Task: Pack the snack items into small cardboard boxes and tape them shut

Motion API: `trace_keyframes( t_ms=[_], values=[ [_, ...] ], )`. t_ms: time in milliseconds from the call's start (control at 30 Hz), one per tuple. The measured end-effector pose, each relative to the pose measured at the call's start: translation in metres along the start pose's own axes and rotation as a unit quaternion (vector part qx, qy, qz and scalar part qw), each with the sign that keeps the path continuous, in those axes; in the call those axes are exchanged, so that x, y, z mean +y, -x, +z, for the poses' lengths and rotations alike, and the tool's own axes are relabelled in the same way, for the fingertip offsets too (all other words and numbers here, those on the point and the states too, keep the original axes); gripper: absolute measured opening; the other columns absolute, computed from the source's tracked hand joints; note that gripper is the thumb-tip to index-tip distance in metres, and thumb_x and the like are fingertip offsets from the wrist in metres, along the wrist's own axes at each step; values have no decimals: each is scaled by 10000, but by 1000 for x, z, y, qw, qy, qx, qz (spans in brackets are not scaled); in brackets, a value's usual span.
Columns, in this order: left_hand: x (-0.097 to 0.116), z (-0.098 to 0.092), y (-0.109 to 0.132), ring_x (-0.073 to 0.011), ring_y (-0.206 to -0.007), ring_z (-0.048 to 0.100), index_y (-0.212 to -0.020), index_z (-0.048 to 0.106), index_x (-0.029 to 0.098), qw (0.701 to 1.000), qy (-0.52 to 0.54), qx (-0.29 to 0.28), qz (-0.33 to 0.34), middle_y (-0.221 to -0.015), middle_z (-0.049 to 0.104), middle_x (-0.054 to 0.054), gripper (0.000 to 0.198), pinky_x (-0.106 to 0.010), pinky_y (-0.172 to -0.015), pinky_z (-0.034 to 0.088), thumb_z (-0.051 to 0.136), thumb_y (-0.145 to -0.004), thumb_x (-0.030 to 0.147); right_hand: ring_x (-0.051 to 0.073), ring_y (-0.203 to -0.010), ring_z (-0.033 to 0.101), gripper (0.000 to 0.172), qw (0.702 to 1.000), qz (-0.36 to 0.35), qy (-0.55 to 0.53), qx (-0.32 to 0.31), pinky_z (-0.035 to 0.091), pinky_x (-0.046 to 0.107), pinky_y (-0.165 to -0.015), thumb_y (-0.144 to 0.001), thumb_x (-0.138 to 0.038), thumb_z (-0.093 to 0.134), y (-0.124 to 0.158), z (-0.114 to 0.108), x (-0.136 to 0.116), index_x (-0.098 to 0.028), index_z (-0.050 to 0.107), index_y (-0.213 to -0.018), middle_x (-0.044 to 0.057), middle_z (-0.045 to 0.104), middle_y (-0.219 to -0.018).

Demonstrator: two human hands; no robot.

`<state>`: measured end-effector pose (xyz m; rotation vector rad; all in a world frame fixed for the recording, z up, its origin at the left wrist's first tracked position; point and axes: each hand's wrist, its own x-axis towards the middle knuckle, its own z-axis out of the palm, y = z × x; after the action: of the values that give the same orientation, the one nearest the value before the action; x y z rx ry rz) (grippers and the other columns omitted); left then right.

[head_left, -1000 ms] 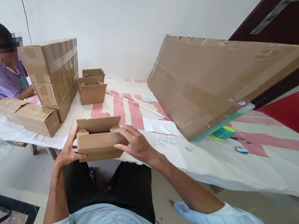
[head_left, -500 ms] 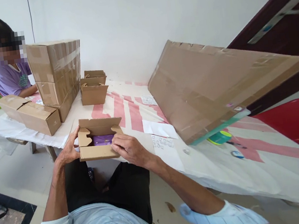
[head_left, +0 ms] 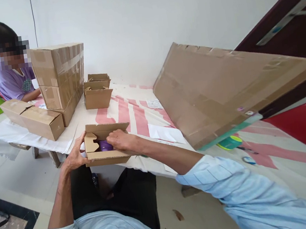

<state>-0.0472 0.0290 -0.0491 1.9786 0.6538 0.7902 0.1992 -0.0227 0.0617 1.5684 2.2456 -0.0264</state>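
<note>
An open cardboard box [head_left: 107,160] sits at the table's near edge, its back flap raised. Inside shows a purple packet [head_left: 105,146], partly hidden; what it contains cannot be made out. My left hand [head_left: 75,154] grips the box's left end, thumb and fingers pressed to the cardboard. Over the box's right half is my right hand [head_left: 121,139], fingers curled down against the purple packet, seemingly pinching it. This hand covers the box's right end flap.
Two open cardboard boxes [head_left: 98,97] stand farther back, beside stacked taped cartons [head_left: 60,77]. A large cardboard sheet [head_left: 223,90] leans at the right, with a tape roll [head_left: 231,142] near its foot. Papers [head_left: 166,133] lie mid-table. A co-worker [head_left: 11,80] sits far left.
My right hand has moved from the box's front right rim up and inward over the opening. The purple packet looks more bunched up. My left hand keeps its hold.
</note>
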Motion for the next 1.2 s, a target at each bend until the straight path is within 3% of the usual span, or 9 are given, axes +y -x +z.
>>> trace_keyframes(
  t_ms=[500,567,667,767,867,1033,1100,1200],
  values=[
    [8,6,2,-416,-1542,415,-1753,183,360,1000,15,8,-8,-1736,304,-160,1279,-563,-1113,567,894,-694,270,293,-930,756,268,999,-34,19,10,470,351,-698,-963,-101,565,6,5,3,-128,831,-951,171,826,-1013],
    [6,5,2,-423,-1541,410,-1756,173,339,1000,15,9,-7,-1729,309,-165,1286,-562,-1108,571,893,-693,266,278,-968,728,257,998,-42,8,42,468,343,-739,-979,-112,553,13,3,9,-134,807,-954,153,816,-1022],
    [2,4,0,-426,-1552,390,-1760,158,321,1000,14,10,-6,-1724,324,-157,1307,-523,-1112,576,898,-685,253,251,-973,675,221,987,-51,-49,145,466,327,-788,-960,-108,540,29,-8,25,-157,744,-893,122,779,-992],
    [1,7,-7,-426,-1581,356,-1765,139,311,1000,11,2,-6,-1750,300,-146,1334,-498,-1144,558,911,-678,259,215,-917,635,188,949,-64,-168,259,468,320,-821,-941,-131,517,48,-22,47,-188,666,-842,81,724,-949],
    [3,12,-16,-447,-1593,347,-1768,130,308,1000,2,1,-4,-1762,296,-163,1354,-563,-1204,498,933,-678,300,179,-804,599,118,871,-56,-356,334,460,311,-758,-925,-213,546,62,-33,68,-212,622,-835,27,671,-870],
    [6,-1,-23,-491,-1633,287,-1760,196,348,999,-13,-27,-14,-1809,250,-150,1358,-646,-1251,423,985,-656,409,152,-717,531,240,770,-3,-533,350,426,302,-697,-873,-438,684,69,-37,92,-223,611,-796,-21,593,-763],
    [10,-17,-25,-483,-1647,272,-1746,254,354,1000,2,-30,-2,-1812,266,-145,1234,-643,-1231,445,944,-727,445,134,-680,488,305,744,4,-570,348,405,292,-674,-828,-488,729,67,-35,97,-222,592,-767,-35,556,-724],
    [29,-38,-36,-440,-1651,300,-1702,376,371,998,27,12,60,-1789,334,-128,996,-604,-1237,446,869,-842,462,112,-624,428,359,719,5,-619,317,347,273,-604,-779,-516,785,61,-31,97,-219,585,-751,-52,514,-688]
  ],
)
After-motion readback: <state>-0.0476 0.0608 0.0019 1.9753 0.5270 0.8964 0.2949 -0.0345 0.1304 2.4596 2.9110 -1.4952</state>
